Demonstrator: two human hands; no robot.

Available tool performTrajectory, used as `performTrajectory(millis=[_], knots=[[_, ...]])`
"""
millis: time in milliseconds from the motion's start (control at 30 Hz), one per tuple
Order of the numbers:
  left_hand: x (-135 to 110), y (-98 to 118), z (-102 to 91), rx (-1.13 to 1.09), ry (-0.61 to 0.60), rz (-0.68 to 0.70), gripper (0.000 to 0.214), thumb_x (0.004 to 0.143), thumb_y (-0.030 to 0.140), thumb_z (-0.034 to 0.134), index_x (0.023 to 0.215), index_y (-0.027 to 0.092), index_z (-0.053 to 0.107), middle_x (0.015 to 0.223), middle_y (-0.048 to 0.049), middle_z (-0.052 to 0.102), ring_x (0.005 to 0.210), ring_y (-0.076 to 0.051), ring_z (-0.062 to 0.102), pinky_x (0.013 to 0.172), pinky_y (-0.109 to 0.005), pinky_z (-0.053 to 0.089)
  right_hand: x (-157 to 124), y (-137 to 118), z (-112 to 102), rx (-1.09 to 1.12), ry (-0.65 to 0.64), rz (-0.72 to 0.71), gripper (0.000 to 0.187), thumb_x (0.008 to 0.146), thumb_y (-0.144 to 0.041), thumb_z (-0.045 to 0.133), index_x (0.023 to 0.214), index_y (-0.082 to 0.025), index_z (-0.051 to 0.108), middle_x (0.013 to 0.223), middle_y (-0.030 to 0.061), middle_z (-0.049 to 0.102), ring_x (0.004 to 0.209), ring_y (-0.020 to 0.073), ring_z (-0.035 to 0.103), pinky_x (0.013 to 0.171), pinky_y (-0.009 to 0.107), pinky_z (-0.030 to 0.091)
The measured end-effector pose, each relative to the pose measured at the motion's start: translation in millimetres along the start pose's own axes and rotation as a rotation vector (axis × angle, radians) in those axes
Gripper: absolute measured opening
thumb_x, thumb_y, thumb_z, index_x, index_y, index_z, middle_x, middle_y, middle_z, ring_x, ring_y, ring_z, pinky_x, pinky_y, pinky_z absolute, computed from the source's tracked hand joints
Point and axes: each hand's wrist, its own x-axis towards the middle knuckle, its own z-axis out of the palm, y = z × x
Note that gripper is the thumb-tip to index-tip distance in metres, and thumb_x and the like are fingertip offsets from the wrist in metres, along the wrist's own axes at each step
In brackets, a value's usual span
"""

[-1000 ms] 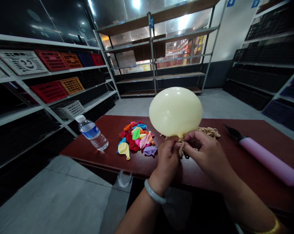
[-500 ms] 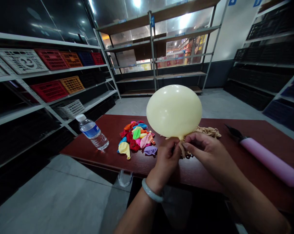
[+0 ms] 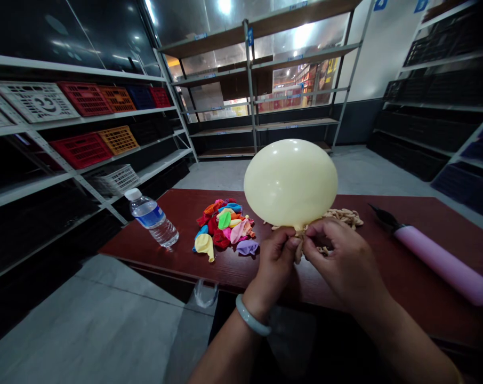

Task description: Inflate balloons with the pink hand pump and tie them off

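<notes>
An inflated pale yellow balloon point(image 3: 290, 181) stands above the dark red table point(image 3: 209, 266), held by its neck. My left hand point(image 3: 276, 260) pinches the neck from the left, a pale bangle on its wrist. My right hand point(image 3: 343, 261) pinches the same neck from the right, fingers curled around the stretched tail. Both hands meet just under the balloon. A heap of limp coloured balloons point(image 3: 225, 226) lies on the table to the left of my hands. Behind my right hand lies a heap of tan uninflated balloons point(image 3: 345, 216).
A water bottle point(image 3: 151, 217) lies tilted at the table's left end. A pink hand pump point(image 3: 441, 261) with a black nozzle lies along the right side. Metal shelves with coloured plastic crates point(image 3: 81, 149) line the left wall; more racks stand behind and right.
The balloon has shifted slightly to the right and my right fingers have curled tighter over its neck. My left hand keeps its pinch in nearly the same place.
</notes>
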Motion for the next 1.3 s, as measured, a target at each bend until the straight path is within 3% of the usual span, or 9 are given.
performTrajectory(millis=[233, 333, 433, 533, 700, 967, 1167, 1233, 1300], knots=[[1, 4, -4.1, 0.074, -0.045, -0.002, 0.024, 0.092, 0.038, 0.053, 0.084, 0.017, 0.061, 0.076, -0.0026, 0.061, 0.072, -0.014, 0.055, 0.070, -0.025, 0.045, 1, -1, -4, 0.055, -0.032, -0.058, 0.003, 0.088, -0.020, 0.058, 0.088, -0.022, 0.060, 0.087, 0.0047, 0.064, 0.085, 0.0196, 0.060, 0.076, 0.034, 0.049], [-3, 0, -0.2, 0.061, 0.007, 0.001, 0.022, 0.092, 0.036, 0.053, 0.086, 0.017, 0.062, 0.076, -0.0018, 0.060, 0.072, -0.013, 0.054, 0.071, -0.026, 0.045, -3, 1, -1, 0.067, -0.039, -0.087, 0.006, 0.090, -0.019, 0.057, 0.093, -0.023, 0.060, 0.094, 0.0060, 0.065, 0.095, 0.0209, 0.060, 0.084, 0.036, 0.048], [-7, -2, 6.3, -0.075, 0.070, -0.086, 0.024, 0.091, 0.038, 0.055, 0.082, 0.017, 0.061, 0.071, -0.0003, 0.058, 0.067, -0.012, 0.051, 0.066, -0.024, 0.044, -5, 3, 1, 0.091, -0.051, -0.098, 0.012, 0.091, -0.017, 0.055, 0.097, -0.024, 0.061, 0.101, 0.0056, 0.065, 0.099, 0.0192, 0.060, 0.089, 0.035, 0.047], [-9, -4, 11.1, -0.206, 0.117, -0.176, 0.027, 0.089, 0.042, 0.058, 0.079, 0.016, 0.060, 0.069, 0.0008, 0.056, 0.064, -0.011, 0.050, 0.064, -0.024, 0.043, -5, 2, 1, 0.161, -0.058, -0.084, 0.009, 0.089, -0.017, 0.058, 0.094, -0.024, 0.061, 0.097, 0.0037, 0.066, 0.094, 0.0175, 0.061, 0.085, 0.032, 0.048], [-11, -3, 11.7, -0.264, 0.117, -0.185, 0.031, 0.087, 0.045, 0.059, 0.074, 0.016, 0.057, 0.063, 0.0024, 0.053, 0.059, -0.010, 0.047, 0.061, -0.023, 0.042, -1, 1, 0, 0.260, -0.135, 0.124, 0.009, 0.083, -0.024, 0.067, 0.089, -0.023, 0.060, 0.085, 0.0006, 0.066, 0.079, 0.0167, 0.062, 0.071, 0.030, 0.048], [-12, -3, 7.2, -0.192, 0.080, -0.103, 0.032, 0.089, 0.043, 0.058, 0.070, 0.017, 0.052, 0.059, 0.0035, 0.049, 0.056, -0.009, 0.044, 0.058, -0.022, 0.039, 0, 5, -1, 0.376, -0.218, 0.123, 0.004, 0.081, -0.021, 0.068, 0.082, -0.023, 0.064, 0.082, -0.0008, 0.064, 0.078, 0.0144, 0.060, 0.072, 0.028, 0.045], [-12, -10, 2.2, -0.096, 0.040, -0.124, 0.033, 0.090, 0.044, 0.055, 0.071, 0.017, 0.054, 0.065, 0.0017, 0.050, 0.062, -0.011, 0.045, 0.061, -0.023, 0.038, 3, 12, -6, 0.491, -0.323, 0.231, 0.012, 0.084, -0.027, 0.065, 0.075, -0.021, 0.059, 0.078, 0.0000, 0.061, 0.074, 0.0153, 0.059, 0.067, 0.028, 0.045], [-11, -10, 1.1, -0.056, 0.030, -0.114, 0.032, 0.090, 0.044, 0.054, 0.075, 0.016, 0.057, 0.070, -0.0002, 0.053, 0.066, -0.012, 0.048, 0.064, -0.024, 0.040, 2, 15, -7, 0.441, -0.271, 0.216, 0.011, 0.085, -0.027, 0.063, 0.077, -0.022, 0.058, 0.079, 0.0004, 0.060, 0.074, 0.0160, 0.058, 0.066, 0.029, 0.045], [-9, -7, 0.9, -0.032, 0.015, -0.104, 0.031, 0.090, 0.043, 0.054, 0.077, 0.016, 0.059, 0.072, -0.0016, 0.056, 0.069, -0.013, 0.050, 0.066, -0.025, 0.041, 2, 18, -7, 0.282, -0.138, 0.148, 0.008, 0.085, -0.024, 0.062, 0.078, -0.022, 0.058, 0.082, 0.0014, 0.060, 0.079, 0.0173, 0.057, 0.071, 0.031, 0.045]])
